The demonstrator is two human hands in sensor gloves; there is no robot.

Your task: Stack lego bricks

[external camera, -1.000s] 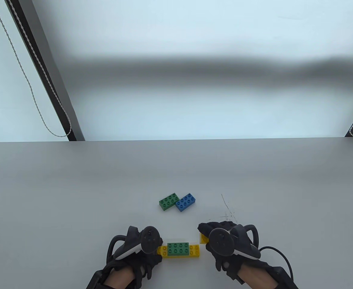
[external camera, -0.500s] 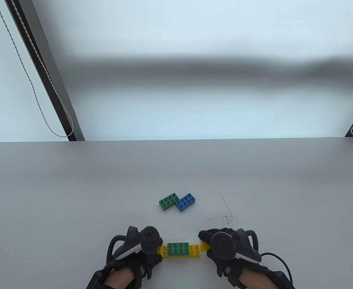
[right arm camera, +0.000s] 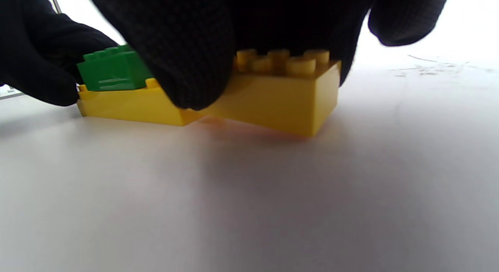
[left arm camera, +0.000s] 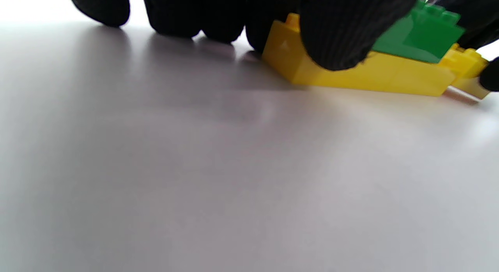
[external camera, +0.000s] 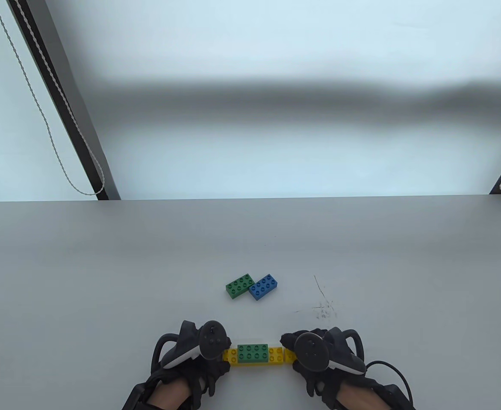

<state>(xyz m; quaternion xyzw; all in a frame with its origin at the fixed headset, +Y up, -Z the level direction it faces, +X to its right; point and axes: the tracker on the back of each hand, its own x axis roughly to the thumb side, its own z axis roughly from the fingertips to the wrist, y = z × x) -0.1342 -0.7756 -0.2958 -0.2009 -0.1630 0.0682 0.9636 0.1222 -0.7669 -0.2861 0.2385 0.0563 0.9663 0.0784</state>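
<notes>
A long yellow brick [external camera: 276, 355] lies near the table's front edge with a green brick [external camera: 253, 353] stacked on its middle. My left hand [external camera: 224, 357] grips its left end; in the left wrist view my fingers [left arm camera: 339, 30] press on the yellow brick [left arm camera: 351, 75] beside the green one [left arm camera: 417, 38]. My right hand [external camera: 288, 347] holds a second, shorter yellow brick [external camera: 290, 357] against the long brick's right end. In the right wrist view this brick [right arm camera: 280, 94] is slightly tilted just above the table, next to the long yellow brick [right arm camera: 128, 106] and green brick [right arm camera: 113, 71].
A loose green brick [external camera: 239, 285] and a blue brick [external camera: 263, 286] lie side by side, touching, farther out on the grey table [external camera: 105, 277]. Dark scratch marks [external camera: 323, 307] are to their right. The table's far edge is well beyond them.
My right hand has moved nearer and leftward with the short yellow brick, bringing it to the long brick's right end. The left hand and the stack have not moved.
</notes>
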